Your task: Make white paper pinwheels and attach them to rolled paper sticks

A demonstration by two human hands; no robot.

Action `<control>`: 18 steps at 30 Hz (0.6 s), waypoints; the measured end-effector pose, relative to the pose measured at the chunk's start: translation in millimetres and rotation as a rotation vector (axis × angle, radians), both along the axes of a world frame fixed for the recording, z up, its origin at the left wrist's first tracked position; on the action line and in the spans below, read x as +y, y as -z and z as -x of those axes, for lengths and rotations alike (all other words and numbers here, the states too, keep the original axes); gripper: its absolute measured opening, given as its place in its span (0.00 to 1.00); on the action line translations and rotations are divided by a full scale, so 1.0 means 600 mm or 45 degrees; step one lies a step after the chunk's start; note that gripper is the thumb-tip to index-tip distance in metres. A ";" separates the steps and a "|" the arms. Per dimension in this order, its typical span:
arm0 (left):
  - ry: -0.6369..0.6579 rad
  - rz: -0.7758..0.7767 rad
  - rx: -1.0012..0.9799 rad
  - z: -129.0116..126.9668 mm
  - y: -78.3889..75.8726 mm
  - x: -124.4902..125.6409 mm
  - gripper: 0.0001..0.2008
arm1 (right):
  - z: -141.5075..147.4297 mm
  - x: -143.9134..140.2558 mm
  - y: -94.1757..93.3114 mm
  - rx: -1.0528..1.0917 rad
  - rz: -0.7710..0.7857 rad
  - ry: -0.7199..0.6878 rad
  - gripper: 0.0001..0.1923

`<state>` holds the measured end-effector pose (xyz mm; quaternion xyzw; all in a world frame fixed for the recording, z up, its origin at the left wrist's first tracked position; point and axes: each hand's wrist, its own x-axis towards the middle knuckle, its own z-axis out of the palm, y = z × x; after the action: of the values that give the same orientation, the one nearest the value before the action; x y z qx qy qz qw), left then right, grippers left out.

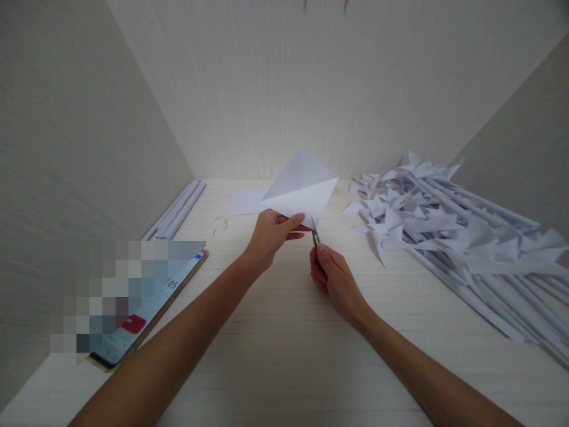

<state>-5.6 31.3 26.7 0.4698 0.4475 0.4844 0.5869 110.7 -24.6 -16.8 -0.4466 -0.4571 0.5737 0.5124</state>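
A square sheet of white paper [299, 188], creased across its middle, is held up above the table. My left hand [272, 236] pinches its near edge, thumb on top and fingers underneath. In my right hand [331, 273] is a pair of scissors [315, 235], its handles wrapped by the fingers. The blades meet the paper at its near corner, just right of my left fingertips. Whether the blades are parted is too small to tell. Behind the held sheet, another piece of white paper [246, 202] lies flat on the table, partly hidden.
Many white paper pinwheels [400, 207] on rolled paper sticks [498, 296] are heaped along the right side. At the left wall lie several paper rolls [180, 209]. A phone [151, 308], partly blurred out, lies nearer on the left. Pale walls enclose the table [267, 356].
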 end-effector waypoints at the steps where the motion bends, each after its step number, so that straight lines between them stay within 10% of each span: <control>1: 0.001 -0.001 0.002 0.000 0.000 0.000 0.09 | 0.000 0.000 0.000 -0.010 -0.006 0.000 0.20; 18: 0.021 0.012 0.000 0.002 0.001 0.001 0.09 | -0.001 0.002 0.000 -0.142 -0.066 0.040 0.21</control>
<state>-6.6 31.8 26.2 0.4706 0.4459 0.4775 0.5931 111.1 -23.6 -17.0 -0.4718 -0.4925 0.5277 0.5064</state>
